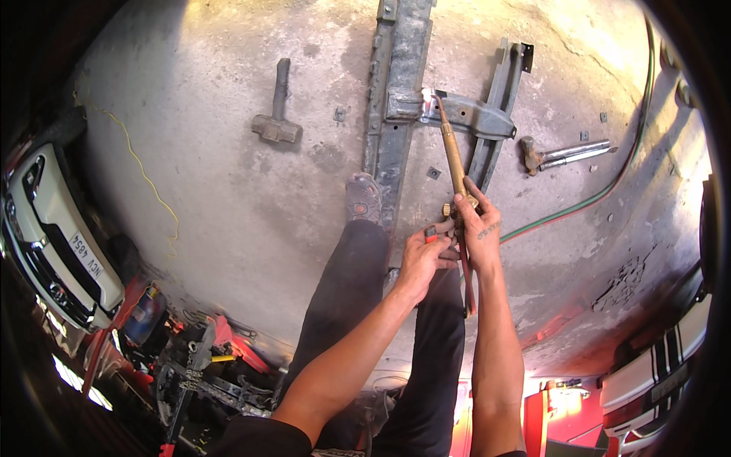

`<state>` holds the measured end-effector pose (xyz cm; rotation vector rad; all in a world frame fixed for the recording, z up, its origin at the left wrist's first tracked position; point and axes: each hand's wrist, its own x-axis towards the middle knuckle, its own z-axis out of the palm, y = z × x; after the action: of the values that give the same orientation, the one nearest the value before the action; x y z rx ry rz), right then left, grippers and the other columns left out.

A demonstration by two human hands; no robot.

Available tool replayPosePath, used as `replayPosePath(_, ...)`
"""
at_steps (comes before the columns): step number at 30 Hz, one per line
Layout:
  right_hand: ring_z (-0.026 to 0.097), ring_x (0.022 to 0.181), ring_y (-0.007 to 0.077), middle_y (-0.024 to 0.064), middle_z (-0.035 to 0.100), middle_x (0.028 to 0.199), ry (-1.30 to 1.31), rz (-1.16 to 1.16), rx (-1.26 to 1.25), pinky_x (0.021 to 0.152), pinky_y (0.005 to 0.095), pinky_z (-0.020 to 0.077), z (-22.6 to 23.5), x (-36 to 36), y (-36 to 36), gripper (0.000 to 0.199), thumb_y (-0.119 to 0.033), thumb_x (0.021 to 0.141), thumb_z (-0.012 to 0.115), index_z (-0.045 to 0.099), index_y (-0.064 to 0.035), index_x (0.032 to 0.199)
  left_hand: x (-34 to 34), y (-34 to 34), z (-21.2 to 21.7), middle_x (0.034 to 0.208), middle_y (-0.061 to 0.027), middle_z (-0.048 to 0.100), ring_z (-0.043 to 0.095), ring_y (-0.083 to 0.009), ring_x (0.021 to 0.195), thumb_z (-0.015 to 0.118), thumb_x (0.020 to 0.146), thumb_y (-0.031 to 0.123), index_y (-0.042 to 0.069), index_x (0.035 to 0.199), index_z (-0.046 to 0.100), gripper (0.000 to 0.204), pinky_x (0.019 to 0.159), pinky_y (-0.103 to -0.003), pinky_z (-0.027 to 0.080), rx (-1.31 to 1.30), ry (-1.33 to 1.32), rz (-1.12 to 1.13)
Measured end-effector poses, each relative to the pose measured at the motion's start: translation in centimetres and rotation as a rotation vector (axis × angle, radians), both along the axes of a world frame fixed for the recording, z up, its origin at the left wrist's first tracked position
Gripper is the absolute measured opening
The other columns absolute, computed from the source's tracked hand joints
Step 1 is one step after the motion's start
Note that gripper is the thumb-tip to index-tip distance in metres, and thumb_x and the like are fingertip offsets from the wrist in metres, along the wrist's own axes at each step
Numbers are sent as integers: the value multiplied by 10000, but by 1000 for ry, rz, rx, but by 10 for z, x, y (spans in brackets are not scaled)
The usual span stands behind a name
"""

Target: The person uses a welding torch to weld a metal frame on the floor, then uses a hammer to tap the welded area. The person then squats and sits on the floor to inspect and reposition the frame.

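Observation:
A brass gas torch [452, 148] is gripped in my right hand [483, 232], its narrow tip pointing away from me at a joint in the steel frame [397, 68]. A bright whitish-pink glow shows at that joint, where a short steel crosspiece [476, 117] meets the long beam. My left hand [421, 263] is closed beside the torch's valves, with what looks like a small red lighter [431, 234] between its fingers. Those fingers partly overlap the lower torch body. My shoe [364, 198] rests against the long beam's near part.
A sledgehammer [279, 126] lies left of the frame. Right of it lie a hammer [531, 156] and metal bars [575, 154]. Green and red hoses [579, 206] curve across the concrete floor. Vehicles' front [72, 236] and striped panel [659, 365] flank me; metal parts [205, 373] crowd the lower left.

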<state>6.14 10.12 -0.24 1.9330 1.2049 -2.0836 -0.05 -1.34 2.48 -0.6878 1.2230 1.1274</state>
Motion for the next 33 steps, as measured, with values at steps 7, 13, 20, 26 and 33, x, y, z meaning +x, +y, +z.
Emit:
replayPosePath(7,557,651,89,49,644,796,-20,41,9,561,246,452,2,8,-5,568,-211,943,675,527,67,1415,3,-5,-5,1007,-113,684,697,-195,782,528,981,94,-47,1229,609,297,674,-314,579,-24,15,-39)
replayPosePath(13,552,629,89,49,643,796,32,-33,48,547,244,447,-7,9,-7,568,-205,944,673,521,70,1417,2,-2,-1,1013,-109,684,696,-187,785,528,985,97,-47,1257,602,316,677,-309,575,-19,9,-23)
replayPosePath(20,514,556,72,40,618,758,9,-15,9,471,234,403,-3,0,2,575,-203,952,671,502,58,1435,0,1,0,1071,-96,680,693,-177,815,533,997,102,-12,1329,571,353,695,-305,565,18,-2,-13)
replayPosePath(26,513,561,66,39,620,763,7,-22,9,474,231,399,-6,1,1,577,-204,953,674,500,56,1438,1,-1,-2,1106,-89,673,694,-177,842,540,1001,111,0,1340,566,357,702,-308,562,41,-12,-7)
replayPosePath(33,515,559,64,36,612,757,35,-35,-11,466,231,402,-8,-2,3,585,-205,956,671,489,59,1444,-2,3,2,1140,-108,688,696,-193,956,542,997,137,-17,1367,558,401,765,-340,585,22,9,-27)
